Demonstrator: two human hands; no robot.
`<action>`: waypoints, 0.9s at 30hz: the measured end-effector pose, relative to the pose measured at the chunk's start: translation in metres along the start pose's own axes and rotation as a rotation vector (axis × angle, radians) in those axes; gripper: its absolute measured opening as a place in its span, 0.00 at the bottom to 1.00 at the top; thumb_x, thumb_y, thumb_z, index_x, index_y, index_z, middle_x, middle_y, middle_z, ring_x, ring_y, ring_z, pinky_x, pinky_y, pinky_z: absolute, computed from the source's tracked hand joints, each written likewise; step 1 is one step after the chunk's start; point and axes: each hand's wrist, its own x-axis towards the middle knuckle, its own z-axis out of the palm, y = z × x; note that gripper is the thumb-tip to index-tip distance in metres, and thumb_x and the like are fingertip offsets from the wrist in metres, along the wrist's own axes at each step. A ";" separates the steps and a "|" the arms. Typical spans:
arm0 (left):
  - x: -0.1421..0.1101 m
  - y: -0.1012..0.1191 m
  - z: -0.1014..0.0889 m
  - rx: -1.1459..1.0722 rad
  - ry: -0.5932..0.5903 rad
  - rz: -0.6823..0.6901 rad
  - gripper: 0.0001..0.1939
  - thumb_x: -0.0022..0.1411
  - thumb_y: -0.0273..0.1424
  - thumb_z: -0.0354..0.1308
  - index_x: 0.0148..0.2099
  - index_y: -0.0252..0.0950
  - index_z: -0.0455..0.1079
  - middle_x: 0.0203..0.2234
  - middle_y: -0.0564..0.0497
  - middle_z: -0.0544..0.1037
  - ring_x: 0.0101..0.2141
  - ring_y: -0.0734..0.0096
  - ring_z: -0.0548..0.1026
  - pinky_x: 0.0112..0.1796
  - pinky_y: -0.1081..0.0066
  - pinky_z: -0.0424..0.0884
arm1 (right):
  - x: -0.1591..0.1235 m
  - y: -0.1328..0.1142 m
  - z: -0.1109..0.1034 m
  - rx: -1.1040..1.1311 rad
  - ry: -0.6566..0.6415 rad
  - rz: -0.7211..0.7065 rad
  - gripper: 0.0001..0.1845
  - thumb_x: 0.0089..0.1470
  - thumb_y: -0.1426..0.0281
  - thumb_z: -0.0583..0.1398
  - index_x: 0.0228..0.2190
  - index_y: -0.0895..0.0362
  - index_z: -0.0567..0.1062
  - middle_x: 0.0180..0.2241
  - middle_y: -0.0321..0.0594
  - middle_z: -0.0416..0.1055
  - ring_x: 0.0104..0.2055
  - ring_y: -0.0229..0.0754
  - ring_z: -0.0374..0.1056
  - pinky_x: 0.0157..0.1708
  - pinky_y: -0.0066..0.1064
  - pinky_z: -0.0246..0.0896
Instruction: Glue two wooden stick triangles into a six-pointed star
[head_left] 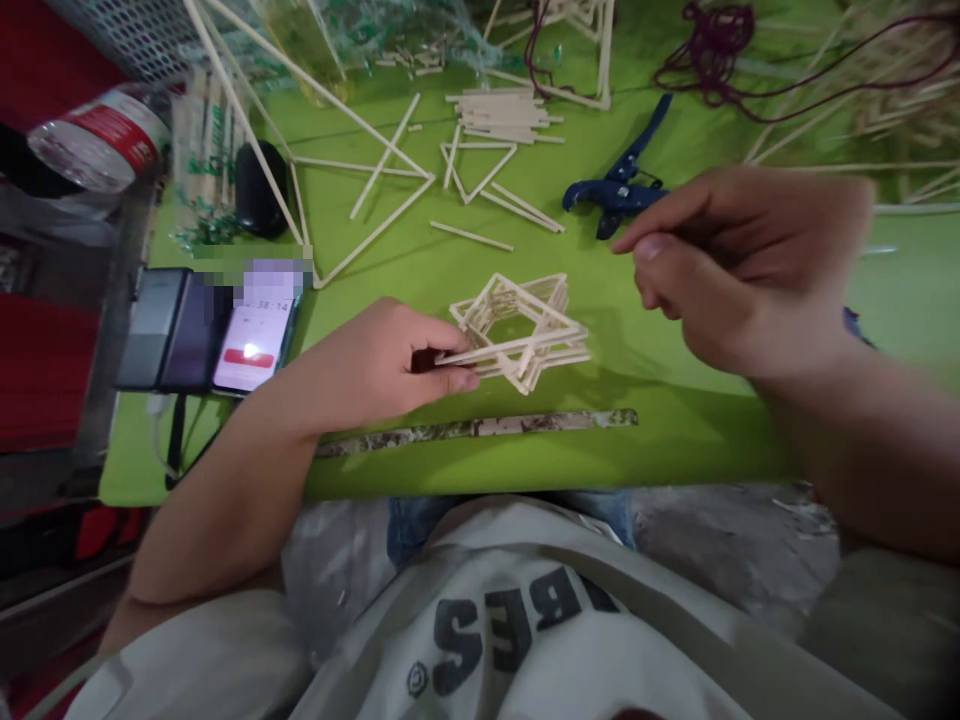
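My left hand [397,358] pinches the left corner of a small star-shaped frame [517,350] built of thin wooden sticks, between thumb and fingers. The frame is layered and lies low over the green table. To the right, my right hand [735,260] is raised with its fingers pressed together; whatever they hold, if anything, is too small to make out. Just beyond its fingertips lies a blue hand cutter [619,190]. Several loose sticks [471,236] and a stick triangle [480,170] lie past the star frame. A patterned strip [480,428] lies in front of it.
A phone [255,330], power banks [154,325] and a black mouse-like object [261,188] sit at the left, near a bottle [101,138]. A large stick frame [375,232] stands behind. Bundled sticks [504,115] and purple cord [709,50] lie farther back on the green table [712,440].
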 end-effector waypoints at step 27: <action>-0.001 0.002 -0.003 -0.280 0.094 0.018 0.11 0.76 0.40 0.68 0.41 0.42 0.85 0.30 0.54 0.88 0.30 0.70 0.86 0.35 0.74 0.77 | -0.009 0.008 0.013 0.263 0.029 -0.422 0.19 0.70 0.69 0.71 0.59 0.46 0.88 0.31 0.33 0.83 0.24 0.40 0.73 0.24 0.33 0.69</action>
